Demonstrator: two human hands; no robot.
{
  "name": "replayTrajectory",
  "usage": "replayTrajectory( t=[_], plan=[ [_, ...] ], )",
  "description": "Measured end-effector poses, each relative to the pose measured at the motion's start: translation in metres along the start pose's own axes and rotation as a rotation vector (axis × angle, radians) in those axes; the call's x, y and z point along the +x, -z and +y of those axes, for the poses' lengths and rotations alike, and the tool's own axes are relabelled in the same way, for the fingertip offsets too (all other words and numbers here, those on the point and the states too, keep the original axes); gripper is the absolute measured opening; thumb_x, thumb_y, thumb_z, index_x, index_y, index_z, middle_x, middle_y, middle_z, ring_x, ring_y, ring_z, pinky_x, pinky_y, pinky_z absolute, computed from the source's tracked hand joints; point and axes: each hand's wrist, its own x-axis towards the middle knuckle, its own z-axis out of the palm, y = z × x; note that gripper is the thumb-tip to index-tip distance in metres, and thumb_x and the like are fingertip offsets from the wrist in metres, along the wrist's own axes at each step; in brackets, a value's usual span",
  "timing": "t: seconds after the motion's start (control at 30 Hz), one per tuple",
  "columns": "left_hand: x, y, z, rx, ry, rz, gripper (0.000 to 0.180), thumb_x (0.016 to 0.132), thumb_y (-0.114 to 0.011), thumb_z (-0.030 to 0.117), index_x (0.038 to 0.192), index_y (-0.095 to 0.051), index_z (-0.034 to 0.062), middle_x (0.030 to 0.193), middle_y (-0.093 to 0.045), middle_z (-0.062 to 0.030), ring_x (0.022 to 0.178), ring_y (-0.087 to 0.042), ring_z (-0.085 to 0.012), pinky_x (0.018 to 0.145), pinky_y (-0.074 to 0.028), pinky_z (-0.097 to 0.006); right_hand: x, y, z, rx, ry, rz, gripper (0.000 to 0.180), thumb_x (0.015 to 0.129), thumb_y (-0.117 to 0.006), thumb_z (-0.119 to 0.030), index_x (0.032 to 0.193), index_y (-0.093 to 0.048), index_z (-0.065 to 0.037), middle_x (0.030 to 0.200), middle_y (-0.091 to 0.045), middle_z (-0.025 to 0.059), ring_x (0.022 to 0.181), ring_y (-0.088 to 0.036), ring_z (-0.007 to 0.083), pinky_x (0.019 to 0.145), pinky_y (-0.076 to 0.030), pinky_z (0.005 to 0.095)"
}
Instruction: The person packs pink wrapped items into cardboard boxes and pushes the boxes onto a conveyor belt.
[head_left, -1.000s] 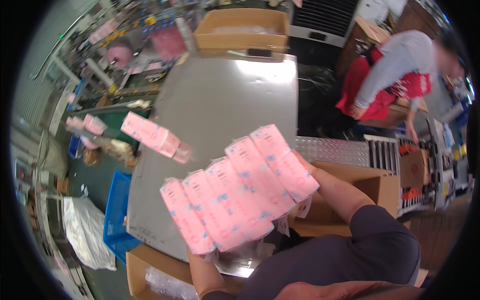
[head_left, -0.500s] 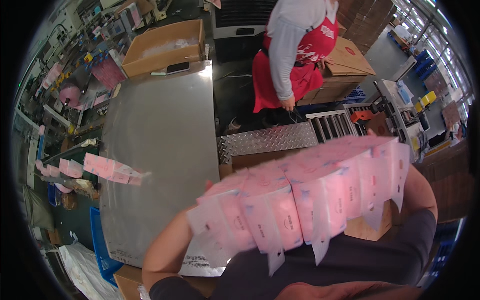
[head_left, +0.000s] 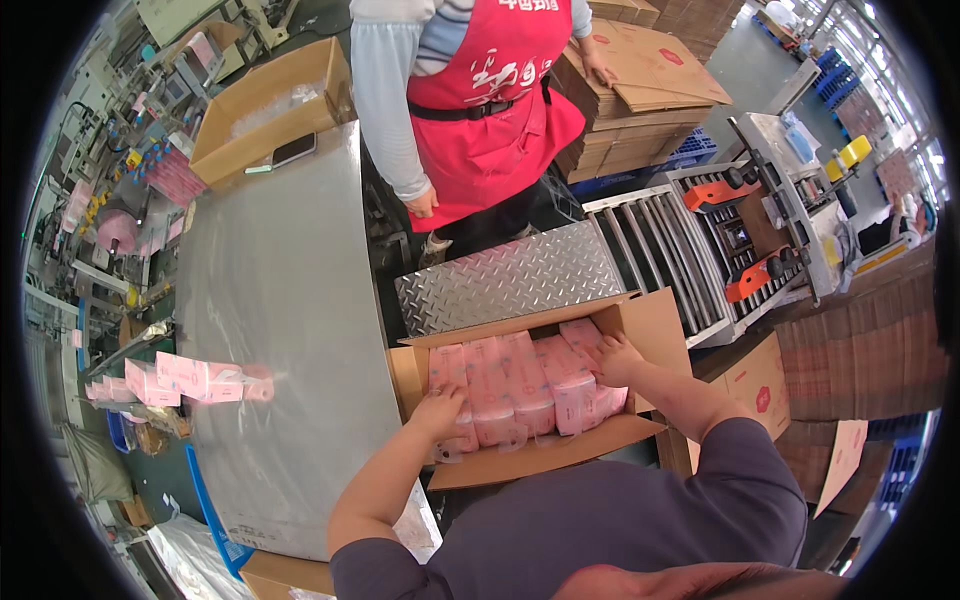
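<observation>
Several pink soft plastic packs (head_left: 520,365), which look like tissue packs, lie side by side in a row inside an open cardboard box (head_left: 520,463). At the row's left end, my left hand (head_left: 440,412) presses against the outermost pack with its fingers bent. My right hand (head_left: 615,360) grips the right end, fingers over the top of the pack there. Clear wrapper ends stick out along the side of the row nearest me. How deep the packs sit, and what lies under them, is hidden.
A metal table (head_left: 280,330) stands to the left, with more pink packs (head_left: 200,378) arriving at its left edge. Beyond the box are a tread plate (head_left: 510,280) and a roller conveyor (head_left: 655,255). A co-worker in a red apron (head_left: 490,150) stands ahead beside flattened cartons (head_left: 640,90).
Both hands have carried the row of packs down and away from my chest into the cardboard box. The co-worker appears nearer and further left in view. The packs at the table's left have shifted slightly.
</observation>
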Motion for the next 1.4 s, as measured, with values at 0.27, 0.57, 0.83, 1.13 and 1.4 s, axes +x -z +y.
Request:
replayTrajectory(
  t=[0.27, 0.57, 0.83, 1.13, 1.4],
  plan=[
    [0.014, -0.073, 0.041, 0.018, 0.051, 0.057, 0.093, 0.08, -0.07, 0.043, 0.155, -0.017, 0.0327, 0.163, -0.003, -0.0116, 0.15, -0.002, -0.0377, 0.117, -0.008, -0.058, 0.01, -0.031, -0.021, 0.06, 0.446, -0.208, 0.092, 0.073, -0.06, -0.008, 0.155, -0.023, -0.03, 0.163, -0.012, 0.0037, 0.149, -0.007, 0.0389, 0.115, -0.012, 0.0655],
    [0.009, -0.053, 0.026, -0.15, -0.042, -0.022, 0.089, 0.083, -0.067, 0.046, 0.155, -0.017, 0.0311, 0.163, -0.004, -0.0136, 0.149, -0.002, -0.0396, 0.117, -0.007, -0.059, -0.034, -0.044, -0.064, -0.258, 0.666, -0.169, 0.085, 0.085, -0.061, -0.048, 0.156, -0.019, -0.025, 0.163, -0.013, 0.007, 0.15, -0.005, 0.0354, 0.115, -0.006, 0.066],
    [0.009, -0.045, 0.036, -0.151, -0.017, -0.148, 0.092, 0.085, -0.065, 0.048, 0.157, -0.012, 0.0285, 0.164, 0.005, -0.0108, 0.15, 0.009, -0.036, 0.118, 0.0, -0.056, 0.001, -0.098, -0.064, -0.022, 0.564, 0.083, 0.072, 0.086, -0.057, -0.061, 0.15, -0.032, -0.036, 0.162, -0.016, 0.0004, 0.148, -0.005, 0.0425, 0.108, -0.008, 0.076],
    [-0.006, 0.001, 0.008, -0.64, -0.142, 0.487, 0.061, 0.094, -0.055, 0.043, 0.141, -0.045, 0.0051, 0.146, -0.04, -0.0252, 0.133, -0.042, -0.0395, 0.111, -0.034, -0.044, 0.028, -0.143, -0.07, -0.123, 0.56, -0.074, 0.055, 0.097, -0.04, -0.052, 0.146, -0.041, -0.028, 0.16, -0.021, 0.0074, 0.147, -0.005, 0.0443, 0.103, -0.007, 0.0802],
    [-0.231, 0.119, -0.139, -0.022, 1.035, 1.272, 0.059, 0.089, -0.059, 0.053, 0.133, -0.058, 0.0143, 0.142, -0.045, -0.0231, 0.14, -0.025, -0.0475, 0.111, -0.021, -0.064, 0.047, -0.022, -0.149, 0.283, 0.732, 0.327, 0.048, 0.086, -0.065, -0.025, 0.129, -0.054, -0.006, 0.125, -0.058, 0.0172, 0.118, -0.052, 0.0381, 0.103, -0.041, 0.045]
  ],
)
